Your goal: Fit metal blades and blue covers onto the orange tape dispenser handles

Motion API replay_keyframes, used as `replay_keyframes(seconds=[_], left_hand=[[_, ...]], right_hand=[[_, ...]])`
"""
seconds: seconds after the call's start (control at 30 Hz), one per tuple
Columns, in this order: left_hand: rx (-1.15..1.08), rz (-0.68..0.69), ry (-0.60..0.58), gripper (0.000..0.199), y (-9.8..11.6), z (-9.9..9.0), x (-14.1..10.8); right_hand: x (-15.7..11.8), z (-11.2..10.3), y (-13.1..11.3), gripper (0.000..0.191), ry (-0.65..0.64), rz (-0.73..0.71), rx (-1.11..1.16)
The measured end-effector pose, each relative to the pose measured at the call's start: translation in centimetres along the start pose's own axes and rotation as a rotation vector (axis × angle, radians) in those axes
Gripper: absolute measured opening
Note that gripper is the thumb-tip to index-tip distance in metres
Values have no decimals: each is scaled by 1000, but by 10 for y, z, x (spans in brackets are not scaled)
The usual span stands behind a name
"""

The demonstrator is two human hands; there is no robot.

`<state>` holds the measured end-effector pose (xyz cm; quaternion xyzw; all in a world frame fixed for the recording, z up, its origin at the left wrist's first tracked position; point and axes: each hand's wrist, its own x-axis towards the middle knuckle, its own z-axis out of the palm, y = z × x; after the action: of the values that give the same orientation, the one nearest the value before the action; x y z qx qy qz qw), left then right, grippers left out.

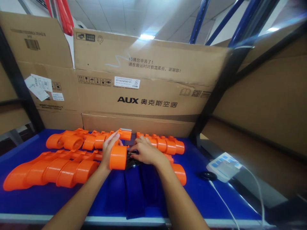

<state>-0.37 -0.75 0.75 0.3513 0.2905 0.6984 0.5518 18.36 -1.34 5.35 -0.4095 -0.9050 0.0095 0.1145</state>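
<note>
Over blue table (196,198): left hand (109,149) clamped on orange piece (118,157).
Right hand (145,150): at black part (130,163); grip, cannot tell.
Orange piece: apparently being worked there; next calls for steady holding.

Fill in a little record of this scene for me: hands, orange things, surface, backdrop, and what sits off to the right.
Left hand: holding an orange piece
Right hand: fingers at dark items beside that piece; exact grip unclear
Other orange parts: in rows, left and right of the hands
Surface: blue tabletop
Backdrop: cardboard panel printed "AUX"
Right side: white device and black rounded object, with pale cables
</note>
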Motion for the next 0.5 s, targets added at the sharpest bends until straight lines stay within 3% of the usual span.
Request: replay_keyframes(seconds=[0.23,0.5], left_hand=[[18,22,35,35,2,0,0],[-30,50,89,38,6,2,-2]], right_hand=[[-1,-1,-2,16,-8,4,49],[-15,-18,2,10,172,43,272]])
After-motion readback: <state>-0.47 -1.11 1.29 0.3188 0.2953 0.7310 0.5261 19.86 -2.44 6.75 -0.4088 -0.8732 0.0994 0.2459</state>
